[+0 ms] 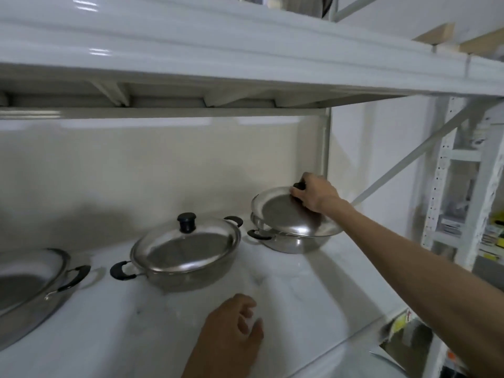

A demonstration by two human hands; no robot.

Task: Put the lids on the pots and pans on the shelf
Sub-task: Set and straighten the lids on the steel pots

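A white shelf (300, 296) holds three steel pans in a row, seen from above by the person reaching in. The right hand (313, 193) stretches far back to the rear corner of the shelf, its fingers closed around the black knob (298, 185) of a domed steel lid (286, 214). That lid sits tilted over the right pan (289, 242), its far edge raised and its near edge low over the rim; whether it touches the rim cannot be told. A black side handle (259, 236) sticks out of this pan, to the left of the right hand and below it.

Further left of the right hand, and nearer the person, stands the middle pan (188, 279). Its own lid (185, 252) lies flat and fully seated, with an upright black knob (186, 222) at its centre and black loop handles at both ends.

The left hand (234, 323) hovers low at the front of the shelf, just in front of the middle pan. It holds nothing, the fingers loosely curled and half open, palm turned toward the shelf surface.

Far to the left of the left hand, an uncovered pan (24, 287) is cut off by the picture edge, its inside bare and its black handle (75, 276) pointing toward the middle pan.

A second white shelf board (218, 50) runs overhead above both hands
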